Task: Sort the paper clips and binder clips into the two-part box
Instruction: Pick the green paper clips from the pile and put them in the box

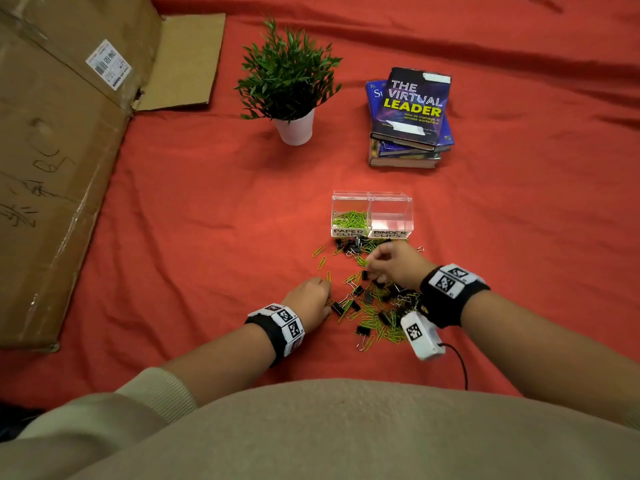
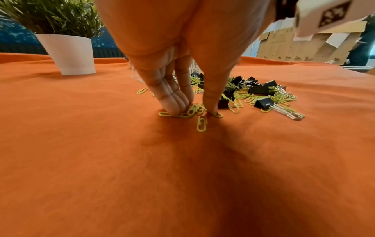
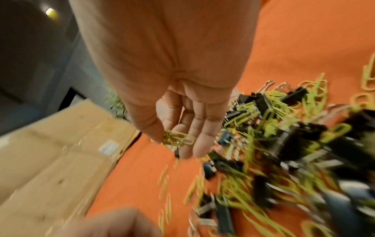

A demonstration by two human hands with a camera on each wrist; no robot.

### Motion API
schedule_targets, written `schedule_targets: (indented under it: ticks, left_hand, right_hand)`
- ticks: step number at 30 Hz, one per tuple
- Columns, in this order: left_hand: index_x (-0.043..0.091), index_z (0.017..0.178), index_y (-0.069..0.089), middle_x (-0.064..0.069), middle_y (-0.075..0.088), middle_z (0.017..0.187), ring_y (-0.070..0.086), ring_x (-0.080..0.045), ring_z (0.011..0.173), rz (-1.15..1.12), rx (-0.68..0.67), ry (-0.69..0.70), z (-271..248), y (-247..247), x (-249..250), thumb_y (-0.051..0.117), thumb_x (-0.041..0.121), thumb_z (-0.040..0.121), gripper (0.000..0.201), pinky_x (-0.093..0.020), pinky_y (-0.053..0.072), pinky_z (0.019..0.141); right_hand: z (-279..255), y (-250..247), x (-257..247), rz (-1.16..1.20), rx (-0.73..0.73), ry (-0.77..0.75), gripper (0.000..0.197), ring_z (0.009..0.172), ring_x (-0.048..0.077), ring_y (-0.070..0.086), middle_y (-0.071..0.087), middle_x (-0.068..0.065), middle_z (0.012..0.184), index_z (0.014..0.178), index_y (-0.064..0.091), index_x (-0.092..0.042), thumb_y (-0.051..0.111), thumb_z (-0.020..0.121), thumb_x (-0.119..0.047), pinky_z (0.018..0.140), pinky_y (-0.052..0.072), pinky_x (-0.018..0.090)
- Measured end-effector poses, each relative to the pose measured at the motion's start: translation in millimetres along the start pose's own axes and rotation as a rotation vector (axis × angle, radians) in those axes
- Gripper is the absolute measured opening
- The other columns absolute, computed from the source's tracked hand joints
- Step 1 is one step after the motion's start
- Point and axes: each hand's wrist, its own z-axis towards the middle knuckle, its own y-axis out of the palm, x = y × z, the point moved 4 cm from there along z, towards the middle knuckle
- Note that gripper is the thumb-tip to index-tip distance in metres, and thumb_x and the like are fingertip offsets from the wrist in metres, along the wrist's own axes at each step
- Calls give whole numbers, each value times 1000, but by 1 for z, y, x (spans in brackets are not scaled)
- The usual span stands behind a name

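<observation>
While right hand (image 1: pixel 398 263) pinches paper clips (image 3: pixel 177 140), left hand (image 1: pixel 308 299), fingers (image 2: pixel 174 99) straight, presses pile (image 1: pixel 377 306) edge.

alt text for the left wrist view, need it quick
The left hand reaches down with straight fingers and thumb touching green paper clips on an orange cloth. Just beyond lies a mixed heap with black binder clips; a white plant pot stands farther back.
</observation>
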Motion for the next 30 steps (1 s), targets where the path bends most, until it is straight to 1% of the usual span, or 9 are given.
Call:
schedule_targets:
  ticks: [2, 5, 11, 15, 17, 21, 23, 26, 30]
  left_hand:
    - [7, 110, 56, -12, 56, 113, 56, -32, 106, -5, 13, -3, 0, -1, 1, 60, 20, 87, 27, -42, 49, 89]
    - [6, 109, 57, -13, 57, 113, 57, -34, 103, -31, 28, -16, -1, -3, 2, 52, 9, 86, 24, -40, 48, 87]
    - [9, 109, 56, -13, 57, 114, 57, -32, 104, -87, 30, -44, -3, -4, 1, 53, 6, 82, 27, -39, 48, 88]
    - [8, 112, 55, -13, 57, 116, 55, -32, 109, -36, 37, -46, -2, -4, 3, 53, 8, 83, 30, -40, 47, 89]
    - [7, 114, 53, -13, 57, 117, 53, -32, 111, -2, 37, -41, -1, -3, 4, 51, 6, 83, 31, -41, 47, 90]
    - [6, 113, 53, -15, 55, 116, 53, -34, 111, 13, 23, -6, 0, -4, 4, 49, 4, 83, 30, -43, 47, 90]
    - [7, 108, 55, -15, 56, 114, 55, -35, 107, -29, 19, -9, 3, -10, 1, 51, 6, 82, 27, -42, 47, 88]
    - [12, 97, 61, -11, 60, 107, 59, -31, 99, -186, 91, -47, 15, -30, -1, 54, 8, 79, 19, -36, 48, 86]
    - [12, 92, 63, -5, 61, 91, 56, -19, 81, -368, 214, -28, 39, -73, 12, 57, 3, 78, 18, -24, 42, 71]
  right_hand:
    - [8, -13, -12, 152, 11, 26, 6, 69, 17, 65, 68, 9, 83, 85, 63, -8, 60, 89, -13, 68, 58, 27]
    - [25, -31, -33, 235, 85, 11, 6, 64, 14, 64, 66, 8, 78, 85, 63, -6, 60, 89, -11, 65, 57, 24]
    - [67, -37, -63, -251, 284, -68, 7, 68, 21, 59, 65, 11, 78, 83, 62, -5, 58, 86, -10, 56, 48, 26]
    - [64, -27, -69, -543, 313, -173, 21, 100, 24, 59, 65, 10, 107, 106, 64, -5, 57, 88, -15, 89, 51, 35]
    - [51, -18, -67, -598, 371, -286, 19, 108, 21, 53, 60, 6, 109, 104, 64, -8, 56, 89, -16, 96, 48, 35]
    - [36, 18, -30, -741, 150, -234, 17, 87, 20, 60, 64, 7, 97, 90, 66, -8, 50, 89, -15, 80, 56, 32]
    - [32, 32, -12, -812, 68, -197, 18, 102, 23, 54, 59, 8, 105, 98, 63, -6, 51, 88, -16, 88, 53, 36]
    - [30, 43, 3, -844, 80, -188, 27, 116, 25, 42, 49, 9, 117, 113, 55, -4, 55, 88, -14, 96, 46, 36]
    - [29, 50, 12, -810, 145, -221, 25, 111, 25, 44, 51, 9, 113, 108, 55, -5, 56, 84, -2, 95, 46, 37]
